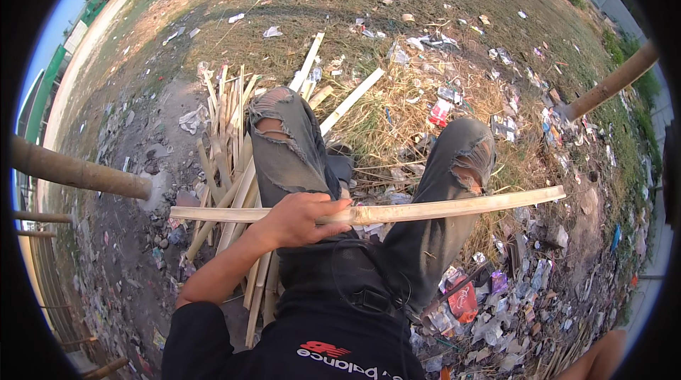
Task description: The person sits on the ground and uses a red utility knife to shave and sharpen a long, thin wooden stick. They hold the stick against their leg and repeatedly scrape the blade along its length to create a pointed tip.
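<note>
My left hand [306, 219] is closed around a long split bamboo slat [454, 208], pale and slightly curved. It lies crosswise over my lap, its right end beyond my right knee. The fingers wrap over the top of the slat left of its middle. Of my right arm only a bare part [594, 359] shows at the lower right edge; the hand itself is out of the picture. Beside my left leg lies a loose pile of split bamboo strips [225, 114], some passing under my leg.
Thick bamboo poles stand at the left [85, 169] and right [613, 82]. Scattered litter [521, 309] and dry straw [376, 114] cover the ground around my legs. A narrow dark strip [454, 293] lies by my right hip, near a red packet [463, 303].
</note>
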`<state>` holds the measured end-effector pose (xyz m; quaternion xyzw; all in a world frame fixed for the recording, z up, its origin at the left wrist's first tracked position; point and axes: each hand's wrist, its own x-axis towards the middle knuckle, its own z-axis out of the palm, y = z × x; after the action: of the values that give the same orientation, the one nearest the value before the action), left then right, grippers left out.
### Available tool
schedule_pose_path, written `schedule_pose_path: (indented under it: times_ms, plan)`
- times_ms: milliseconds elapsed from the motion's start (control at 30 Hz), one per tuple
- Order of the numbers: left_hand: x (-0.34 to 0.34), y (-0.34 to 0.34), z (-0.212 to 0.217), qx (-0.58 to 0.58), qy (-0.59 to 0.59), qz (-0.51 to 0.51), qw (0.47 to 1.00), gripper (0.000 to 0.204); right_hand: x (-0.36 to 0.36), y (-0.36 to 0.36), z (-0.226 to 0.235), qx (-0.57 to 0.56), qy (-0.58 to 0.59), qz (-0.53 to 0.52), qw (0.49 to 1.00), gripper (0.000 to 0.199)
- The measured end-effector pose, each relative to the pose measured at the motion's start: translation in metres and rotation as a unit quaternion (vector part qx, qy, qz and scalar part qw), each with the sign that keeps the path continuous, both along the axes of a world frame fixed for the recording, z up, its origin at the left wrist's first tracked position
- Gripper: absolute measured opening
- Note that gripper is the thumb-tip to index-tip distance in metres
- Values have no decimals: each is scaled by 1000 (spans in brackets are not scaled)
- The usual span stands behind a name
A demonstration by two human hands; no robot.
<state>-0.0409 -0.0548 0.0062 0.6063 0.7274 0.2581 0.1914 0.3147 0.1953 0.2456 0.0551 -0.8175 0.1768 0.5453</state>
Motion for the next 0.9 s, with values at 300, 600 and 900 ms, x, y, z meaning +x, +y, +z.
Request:
schedule_pose_path:
  times_ms: [300,600,900]
  plan:
    - [2,3,3,0,-8,-4,1000,53,4,0,-5,-16,-14,-20,1000,27]
    - [0,3,4,-18,-22,1,1000,54,3,1,-10,-25,-15,-33,999,27]
    - [2,3,1,-8,-20,-1,1000,53,5,-1,-12,-25,-12,-41,999,28]
